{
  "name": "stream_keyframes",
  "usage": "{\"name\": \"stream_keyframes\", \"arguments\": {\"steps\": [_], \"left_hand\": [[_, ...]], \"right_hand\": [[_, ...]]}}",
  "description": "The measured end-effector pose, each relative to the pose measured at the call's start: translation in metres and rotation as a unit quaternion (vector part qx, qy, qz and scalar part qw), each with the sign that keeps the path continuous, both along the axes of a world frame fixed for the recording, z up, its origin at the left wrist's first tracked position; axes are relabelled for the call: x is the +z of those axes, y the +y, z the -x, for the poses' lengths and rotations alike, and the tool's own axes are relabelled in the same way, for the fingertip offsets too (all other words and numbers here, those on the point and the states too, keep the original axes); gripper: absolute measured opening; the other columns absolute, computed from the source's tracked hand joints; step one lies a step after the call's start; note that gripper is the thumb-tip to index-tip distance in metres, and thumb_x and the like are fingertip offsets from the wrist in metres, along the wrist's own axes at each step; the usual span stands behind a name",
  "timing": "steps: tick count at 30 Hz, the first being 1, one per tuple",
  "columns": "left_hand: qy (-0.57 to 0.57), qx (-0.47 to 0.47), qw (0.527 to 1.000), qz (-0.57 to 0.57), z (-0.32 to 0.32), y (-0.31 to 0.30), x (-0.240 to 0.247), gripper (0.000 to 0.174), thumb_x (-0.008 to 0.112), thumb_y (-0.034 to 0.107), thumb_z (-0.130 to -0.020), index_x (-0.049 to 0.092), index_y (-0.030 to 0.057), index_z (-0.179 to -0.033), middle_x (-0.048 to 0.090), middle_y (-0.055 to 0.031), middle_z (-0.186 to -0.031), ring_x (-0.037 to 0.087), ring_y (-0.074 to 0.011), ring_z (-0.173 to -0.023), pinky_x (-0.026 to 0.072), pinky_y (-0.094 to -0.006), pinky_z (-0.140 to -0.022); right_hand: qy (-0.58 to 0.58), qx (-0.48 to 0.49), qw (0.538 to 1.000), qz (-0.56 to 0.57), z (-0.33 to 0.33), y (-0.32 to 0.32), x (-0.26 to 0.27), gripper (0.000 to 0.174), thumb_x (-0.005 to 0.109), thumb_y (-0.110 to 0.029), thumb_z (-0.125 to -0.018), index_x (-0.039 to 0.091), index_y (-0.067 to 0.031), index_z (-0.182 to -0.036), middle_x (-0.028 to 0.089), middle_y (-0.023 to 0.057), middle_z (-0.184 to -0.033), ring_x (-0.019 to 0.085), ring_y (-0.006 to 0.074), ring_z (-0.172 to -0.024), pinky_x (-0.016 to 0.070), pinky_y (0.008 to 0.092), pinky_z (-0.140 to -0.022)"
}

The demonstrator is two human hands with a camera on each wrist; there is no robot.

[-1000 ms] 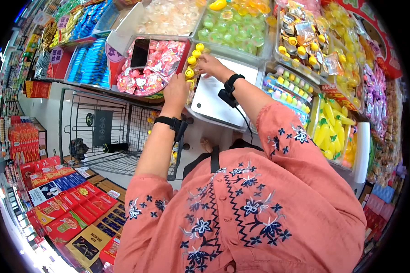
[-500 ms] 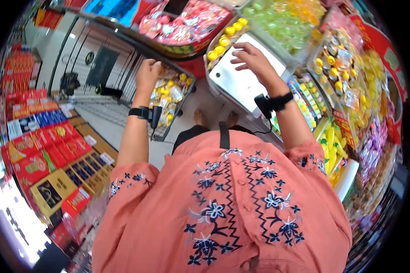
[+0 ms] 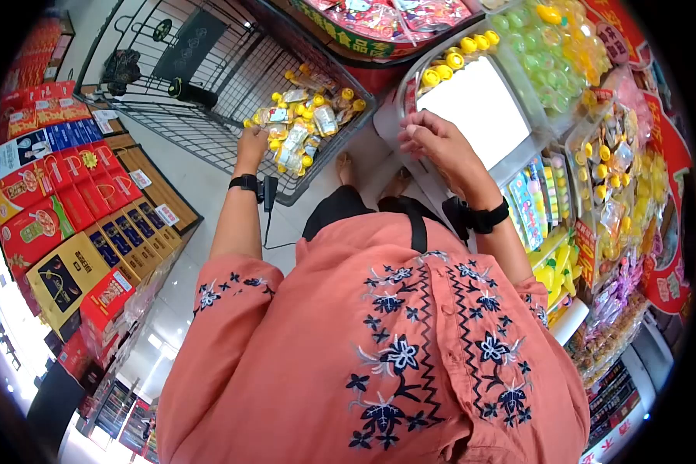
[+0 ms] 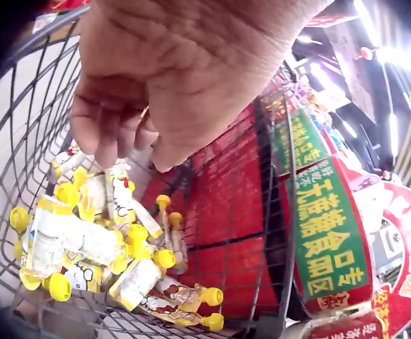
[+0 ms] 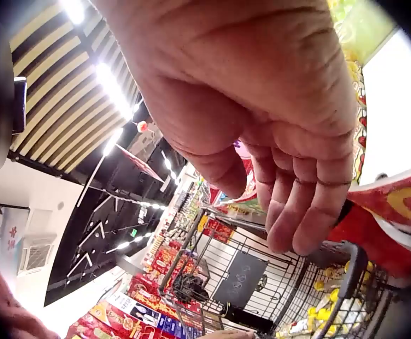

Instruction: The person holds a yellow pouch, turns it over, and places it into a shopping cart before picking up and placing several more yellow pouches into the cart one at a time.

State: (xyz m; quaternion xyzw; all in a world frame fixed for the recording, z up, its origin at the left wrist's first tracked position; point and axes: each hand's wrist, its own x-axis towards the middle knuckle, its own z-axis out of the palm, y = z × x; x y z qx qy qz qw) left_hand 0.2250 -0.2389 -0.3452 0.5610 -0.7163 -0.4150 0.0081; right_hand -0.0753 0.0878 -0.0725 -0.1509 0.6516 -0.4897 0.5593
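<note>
At the far left, red and yellow gift boxes [image 3: 46,216] stand stacked along the floor. Beside them is a wire shopping cart [image 3: 201,131], and in its near corner lies a heap of yellow-capped pouches [image 3: 305,127]. The left hand [image 3: 253,145] hangs over the cart, just above the left edge of that heap. In the left wrist view its fingers [image 4: 106,138] curl loosely downward with nothing between them. The pouches lie apart from them, a little below, on the wire bottom against the cart's wall.

To the right, past the cart's corner, the right hand [image 3: 435,139] is held over the near rim of a white-bottomed bin [image 3: 479,108]. Its fingers [image 5: 311,205] bend inward in a relaxed curl, and the right wrist view shows nothing in them. A row of yellow caps [image 3: 456,56] lines the bin's far edge, apart from the hand. Further right sits a tray of green and orange jelly cups [image 3: 545,54], and beyond it are packets of yellow sweets [image 3: 611,170].
</note>
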Motion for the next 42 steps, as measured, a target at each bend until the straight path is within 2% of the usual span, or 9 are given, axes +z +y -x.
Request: {"name": "stream_keyframes", "arguments": {"steps": [3,10,18,21,24,29,31,38,42], "left_hand": [[-0.005,0.061,0.998,-0.018,-0.010,-0.014,-0.029,0.047,0.064,0.032,-0.086,0.065,-0.0063,-0.113,0.066,-0.0303,-0.113,0.064,-0.0421,-0.108,0.0497,-0.0454,-0.092],[-0.028,0.058,0.996,0.064,0.010,-0.049,-0.043,0.051,0.062,0.033,-0.086,0.064,-0.0068,-0.117,0.065,-0.0306,-0.115,0.060,-0.0447,-0.114,0.0464,-0.0467,-0.098],[-0.141,0.018,0.987,-0.079,0.021,-0.066,-0.078,0.051,0.060,0.037,-0.084,0.068,-0.0049,-0.112,0.065,-0.0292,-0.119,0.060,-0.0453,-0.115,0.0469,-0.0466,-0.099],[-0.096,0.011,0.995,-0.039,0.008,-0.072,-0.129,0.041,0.063,0.032,-0.090,0.067,-0.0046,-0.108,0.069,-0.0207,-0.092,0.067,-0.0289,-0.076,0.0513,-0.0412,-0.060],[-0.152,0.009,0.986,-0.067,0.016,-0.072,-0.123,0.038,0.061,0.030,-0.091,0.067,-0.0027,-0.110,0.069,-0.0201,-0.092,0.068,-0.0294,-0.081,0.0520,-0.0422,-0.058],[-0.205,-0.071,0.976,0.000,0.029,-0.066,-0.087,0.033,0.062,0.026,-0.089,0.069,-0.0004,-0.107,0.070,-0.0220,-0.100,0.068,-0.0359,-0.094,0.0551,-0.0445,-0.079],[-0.175,-0.217,0.956,0.093,0.003,-0.078,-0.145,0.028,0.064,0.024,-0.086,0.071,0.0026,-0.103,0.069,-0.0204,-0.102,0.065,-0.0376,-0.100,0.0530,-0.0458,-0.088],[0.023,0.008,0.996,0.087,0.035,-0.040,-0.032,0.021,0.058,0.020,-0.096,0.062,0.0003,-0.101,0.067,-0.0116,-0.086,0.066,-0.0228,-0.076,0.0535,-0.0351,-0.071],[0.194,0.092,0.976,-0.039,0.050,-0.025,0.068,0.020,0.054,0.019,-0.097,0.060,-0.0006,-0.099,0.067,-0.0124,-0.092,0.066,-0.0198,-0.087,0.0553,-0.0347,-0.077]], "right_hand": [[-0.001,0.010,1.000,-0.008,-0.008,-0.009,-0.011,0.032,0.055,-0.025,-0.098,0.058,-0.0014,-0.120,0.067,0.0084,-0.105,0.066,0.0156,-0.090,0.0532,0.0288,-0.080],[-0.027,0.031,0.998,-0.057,-0.021,-0.023,-0.021,0.032,0.055,-0.023,-0.099,0.057,0.0001,-0.121,0.067,0.0091,-0.105,0.067,0.0155,-0.089,0.0540,0.0291,-0.079],[-0.040,0.011,0.996,-0.081,-0.020,-0.025,-0.032,0.032,0.055,-0.022,-0.099,0.055,0.0002,-0.123,0.066,0.0091,-0.107,0.067,0.0158,-0.090,0.0539,0.0288,-0.078],[-0.041,0.001,0.995,-0.094,-0.022,-0.025,-0.033,0.033,0.056,-0.024,-0.100,0.057,-0.0009,-0.123,0.067,0.0095,-0.107,0.067,0.0156,-0.091,0.0531,0.0288,-0.079],[-0.044,-0.012,0.994,-0.101,-0.022,-0.022,-0.032,0.033,0.056,-0.026,-0.100,0.057,-0.0017,-0.122,0.068,0.0096,-0.106,0.066,0.0156,-0.091,0.0529,0.0286,-0.079],[-0.046,-0.020,0.993,-0.103,-0.023,-0.018,-0.034,0.033,0.056,-0.026,-0.100,0.057,-0.0021,-0.122,0.067,0.0091,-0.106,0.067,0.0156,-0.091,0.0532,0.0284,-0.078],[-0.048,-0.024,0.993,-0.105,-0.024,-0.019,-0.032,0.032,0.056,-0.026,-0.100,0.057,-0.0024,-0.122,0.067,0.0092,-0.106,0.067,0.0156,-0.091,0.0534,0.0284,-0.078],[-0.031,-0.002,0.996,-0.078,-0.022,-0.023,-0.025,0.033,0.054,-0.023,-0.099,0.056,-0.0010,-0.124,0.066,0.0092,-0.107,0.067,0.0161,-0.090,0.0539,0.0291,-0.077],[-0.001,0.024,0.999,-0.040,-0.012,-0.029,-0.011,0.033,0.055,-0.026,-0.100,0.056,-0.0021,-0.123,0.066,0.0092,-0.108,0.066,0.0160,-0.091,0.0533,0.0290,-0.079]]}}
